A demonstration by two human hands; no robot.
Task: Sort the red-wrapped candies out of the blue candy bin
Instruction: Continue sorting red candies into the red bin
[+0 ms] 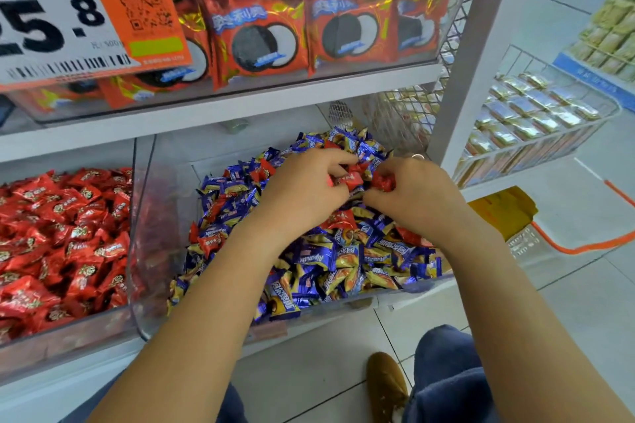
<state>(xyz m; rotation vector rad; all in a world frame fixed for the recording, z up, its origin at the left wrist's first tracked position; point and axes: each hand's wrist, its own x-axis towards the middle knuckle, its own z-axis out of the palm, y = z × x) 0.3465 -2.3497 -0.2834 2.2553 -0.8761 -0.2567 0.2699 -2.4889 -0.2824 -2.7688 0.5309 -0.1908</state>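
Both hands worked deep in the blue candy bin point(395, 292): the left hand point(305, 189) clutched several red candies point(352, 178), and the right hand point(412, 196) pinched 1 red candy point(383, 182). With the left hand this full, a candy could likely slip back among the blue wrappers point(309, 261).

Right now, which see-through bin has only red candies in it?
The clear bin on the left, beside the one under both hands. It holds only red-wrapped candies; the blue candy bin mixes blue with stray reds.

Orange biscuit packs point(264, 41) fill the upper shelf behind a price sign point(62, 21).
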